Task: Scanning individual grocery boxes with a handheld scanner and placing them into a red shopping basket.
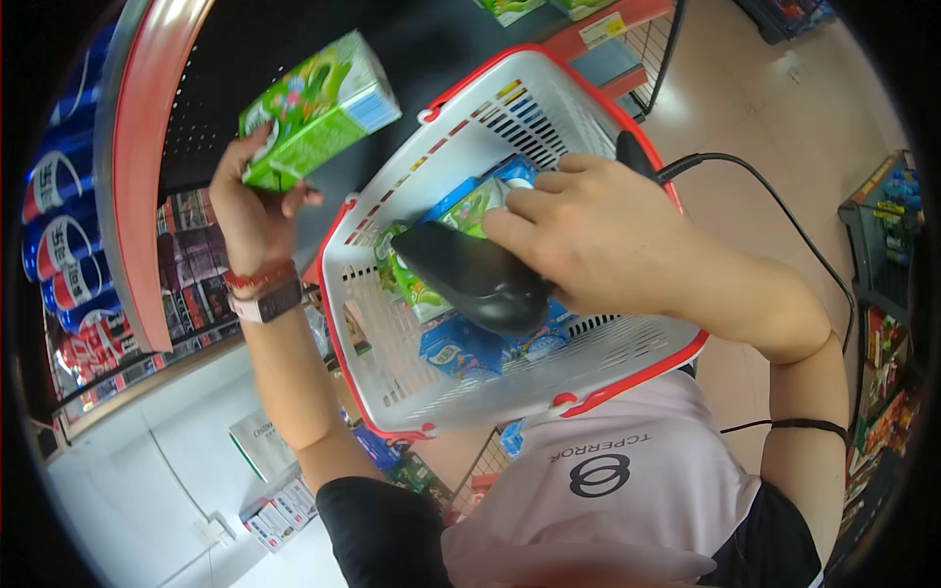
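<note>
A green drink carton with printed pictures is gripped by my left hand, its thumb on one side and fingers around the end. My right hand is wrapped around the handle of a black handheld barcode scanner, whose cable runs off to the right. Scanner and hand are over a white plastic shopping basket with a red rim. Inside the basket lie green cartons and blue packs, partly hidden by the scanner. The carton in my left hand is outside the basket, above a dark shelf.
Blue cola cans line a red-edged shelf at the left. More green cartons are on the shelf at the top. The scanner's cable loops over the tiled floor. Stocked racks stand along the right.
</note>
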A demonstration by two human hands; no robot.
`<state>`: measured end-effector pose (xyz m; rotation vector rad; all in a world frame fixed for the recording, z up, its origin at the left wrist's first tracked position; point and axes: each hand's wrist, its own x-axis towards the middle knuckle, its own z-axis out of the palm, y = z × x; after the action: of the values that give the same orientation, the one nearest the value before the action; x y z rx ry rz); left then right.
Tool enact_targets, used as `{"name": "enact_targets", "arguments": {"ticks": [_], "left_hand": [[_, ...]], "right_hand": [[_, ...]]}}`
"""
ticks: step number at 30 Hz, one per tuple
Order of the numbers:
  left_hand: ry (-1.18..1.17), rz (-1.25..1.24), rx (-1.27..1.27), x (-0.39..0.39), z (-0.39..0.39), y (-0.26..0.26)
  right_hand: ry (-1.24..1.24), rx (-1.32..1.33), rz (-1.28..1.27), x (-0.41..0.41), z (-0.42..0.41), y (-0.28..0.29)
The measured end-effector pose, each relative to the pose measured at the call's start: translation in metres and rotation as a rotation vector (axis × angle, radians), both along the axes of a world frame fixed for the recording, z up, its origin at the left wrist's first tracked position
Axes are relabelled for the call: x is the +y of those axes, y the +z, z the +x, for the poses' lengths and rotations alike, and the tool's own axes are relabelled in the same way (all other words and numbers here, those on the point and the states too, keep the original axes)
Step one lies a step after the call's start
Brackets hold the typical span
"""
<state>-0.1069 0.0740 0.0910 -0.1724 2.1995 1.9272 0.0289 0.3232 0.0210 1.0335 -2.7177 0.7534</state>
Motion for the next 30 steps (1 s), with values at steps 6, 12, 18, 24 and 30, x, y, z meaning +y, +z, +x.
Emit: {"name": "enact_targets", "arguments": {"ticks": [6,12,18,24,30], "left_hand": [[0.188,0.159,-0.268,-0.055,0.056,-0.039],[0.099,0.152,-0.371,-0.067,0.092,-0.056],[0.038,-0.022,-0.392,-0.079,0.1,-0.056],[-0.818,-0.574,-0.696,-0.102,0.105,-0.062],[-0.9,-0.573,-0.571,-0.079,0.112,-0.08]], "right_hand": [[0.025,0.0,0.021,-0.002,0.003,-0.003],[0.012,-0.006,0.051,-0.005,0.006,-0.004],[0.014,0.007,0.072,-0.004,0.004,-0.003],[0.001,0.027,0.034,-0.005,0.002,-0.004],[0.033,0.017,0.048,-0.005,0.003,-0.008]]}}
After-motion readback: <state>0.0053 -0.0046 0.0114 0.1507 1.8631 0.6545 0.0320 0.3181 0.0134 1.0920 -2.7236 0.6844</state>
